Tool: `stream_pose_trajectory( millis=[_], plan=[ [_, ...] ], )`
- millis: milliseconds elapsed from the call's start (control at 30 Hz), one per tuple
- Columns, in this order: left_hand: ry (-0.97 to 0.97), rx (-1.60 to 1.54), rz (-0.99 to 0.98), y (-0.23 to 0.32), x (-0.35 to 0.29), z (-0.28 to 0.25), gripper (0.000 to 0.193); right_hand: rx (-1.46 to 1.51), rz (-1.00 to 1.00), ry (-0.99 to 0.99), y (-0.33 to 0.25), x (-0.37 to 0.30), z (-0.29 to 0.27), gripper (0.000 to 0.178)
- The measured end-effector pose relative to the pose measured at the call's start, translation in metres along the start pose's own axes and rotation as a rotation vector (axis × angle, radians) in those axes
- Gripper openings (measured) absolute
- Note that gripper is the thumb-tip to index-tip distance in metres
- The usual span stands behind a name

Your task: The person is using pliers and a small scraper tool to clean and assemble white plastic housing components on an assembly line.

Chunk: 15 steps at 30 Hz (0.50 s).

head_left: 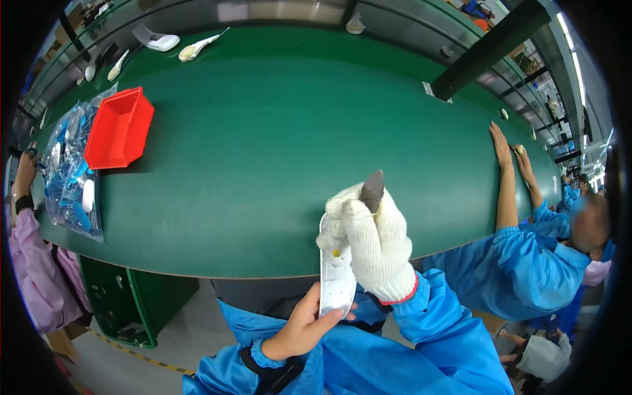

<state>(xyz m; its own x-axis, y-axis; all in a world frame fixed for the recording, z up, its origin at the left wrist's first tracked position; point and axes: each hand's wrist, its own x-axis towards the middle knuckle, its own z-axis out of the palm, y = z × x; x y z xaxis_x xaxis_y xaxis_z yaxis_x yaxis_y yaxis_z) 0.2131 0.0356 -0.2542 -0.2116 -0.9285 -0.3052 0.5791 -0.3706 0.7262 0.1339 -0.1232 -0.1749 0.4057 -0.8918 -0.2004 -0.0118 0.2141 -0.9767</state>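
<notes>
At the table's near edge, my bare left hand grips the lower end of a long white plastic part, thumb on top. The part looks like a hollow shell with small molded features inside and a yellowish spot. My right hand, in a white knitted glove with a red cuff edge, is closed round a tool with a tapered grey end sticking up from the fist. The rest of that tool is hidden by the glove, so its kind does not show. The gloved fingers lie over the part's upper end.
On the green table, a red bin rests beside a clear bag of blue and white parts. White handle-shaped pieces lie along the back. A dark post rises at back right. A co-worker's hands are at right.
</notes>
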Motion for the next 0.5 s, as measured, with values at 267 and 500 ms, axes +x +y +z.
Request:
stream_pose_trajectory(
  millis=[267, 500],
  plan=[
    [-0.346, -0.538, -0.059, -0.018, 0.043, -0.017, 0.083, -0.188, -0.064, 0.080, 0.003, -0.011, 0.005, 0.018],
    [-0.356, -0.558, -0.012, -0.016, 0.049, -0.015, 0.083, 0.129, 0.059, -0.013, -0.002, 0.004, -0.003, 0.022]
  ],
)
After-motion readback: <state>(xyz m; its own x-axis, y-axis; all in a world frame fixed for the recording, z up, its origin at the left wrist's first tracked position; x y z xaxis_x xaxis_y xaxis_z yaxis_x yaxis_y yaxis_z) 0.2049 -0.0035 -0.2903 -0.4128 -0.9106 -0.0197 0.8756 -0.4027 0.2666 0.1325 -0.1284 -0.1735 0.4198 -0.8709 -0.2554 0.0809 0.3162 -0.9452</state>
